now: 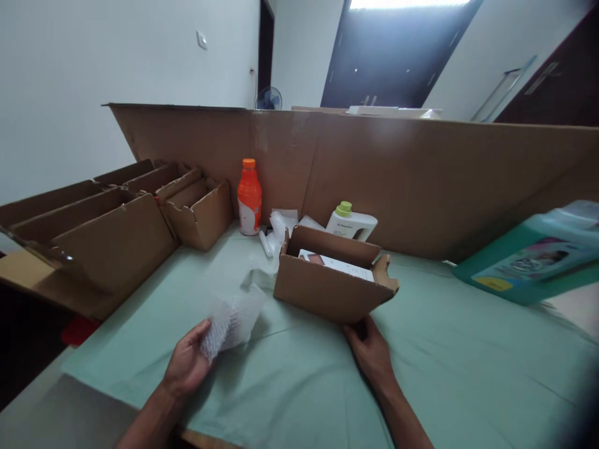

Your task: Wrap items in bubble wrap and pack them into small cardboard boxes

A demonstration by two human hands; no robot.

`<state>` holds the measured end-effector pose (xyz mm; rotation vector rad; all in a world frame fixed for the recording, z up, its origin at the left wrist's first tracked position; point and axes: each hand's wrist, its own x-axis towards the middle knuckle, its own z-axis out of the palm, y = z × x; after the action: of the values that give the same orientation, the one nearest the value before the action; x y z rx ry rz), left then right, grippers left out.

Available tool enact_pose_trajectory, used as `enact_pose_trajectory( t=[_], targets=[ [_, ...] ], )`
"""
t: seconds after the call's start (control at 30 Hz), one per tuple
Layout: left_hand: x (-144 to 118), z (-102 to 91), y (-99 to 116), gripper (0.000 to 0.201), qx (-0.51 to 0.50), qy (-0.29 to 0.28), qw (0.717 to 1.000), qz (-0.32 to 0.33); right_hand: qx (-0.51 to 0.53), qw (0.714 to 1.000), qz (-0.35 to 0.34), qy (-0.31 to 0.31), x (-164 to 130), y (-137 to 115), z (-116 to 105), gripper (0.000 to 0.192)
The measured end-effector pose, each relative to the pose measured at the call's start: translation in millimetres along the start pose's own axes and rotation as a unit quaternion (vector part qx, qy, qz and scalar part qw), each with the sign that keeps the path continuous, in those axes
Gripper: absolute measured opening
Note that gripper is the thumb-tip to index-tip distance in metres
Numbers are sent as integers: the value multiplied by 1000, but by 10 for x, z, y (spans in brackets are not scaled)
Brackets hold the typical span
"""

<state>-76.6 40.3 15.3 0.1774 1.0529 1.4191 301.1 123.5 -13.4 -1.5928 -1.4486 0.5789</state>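
My left hand (188,358) is closed on a sheet of clear bubble wrap (234,318), which trails over the green cloth toward an open cardboard box (327,290). My right hand (372,352) is at the box's lower front edge, thumb and fingers gripping it; some fingertips are hidden under the box. Inside the box stands a white printed carton (337,265), with only its upper part showing. Behind the box are a white bottle with a green cap (344,221) and more crumpled clear plastic (279,223).
An orange bottle (249,199) stands left of the plastic. Several open cardboard boxes (116,237) line the left side. A large jug of green liquid (528,255) leans at the right. A tall cardboard panel (397,168) closes off the back of the cloth-covered table (468,362).
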Motion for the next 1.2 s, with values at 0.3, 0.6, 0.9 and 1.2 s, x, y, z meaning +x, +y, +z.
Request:
enact_pose_trajectory(
  t=[0.3, 0.6, 0.9, 1.2],
  targets=[
    [-496, 201, -398, 38, 290, -63, 940, 169, 163, 968, 60, -183, -1137, -577, -291, 67],
    [-919, 578, -804, 53, 516, -342, 761, 193, 244, 945, 170, -137, -1251, -541, -257, 60],
    [158, 989, -107, 65, 475, -131, 785, 376, 102, 994, 34, -6, -654, -470, -634, 54],
    [588, 1449, -456, 53, 459, -97, 796, 383, 86, 990, 20, -113, 155, -419, -292, 66]
  ],
)
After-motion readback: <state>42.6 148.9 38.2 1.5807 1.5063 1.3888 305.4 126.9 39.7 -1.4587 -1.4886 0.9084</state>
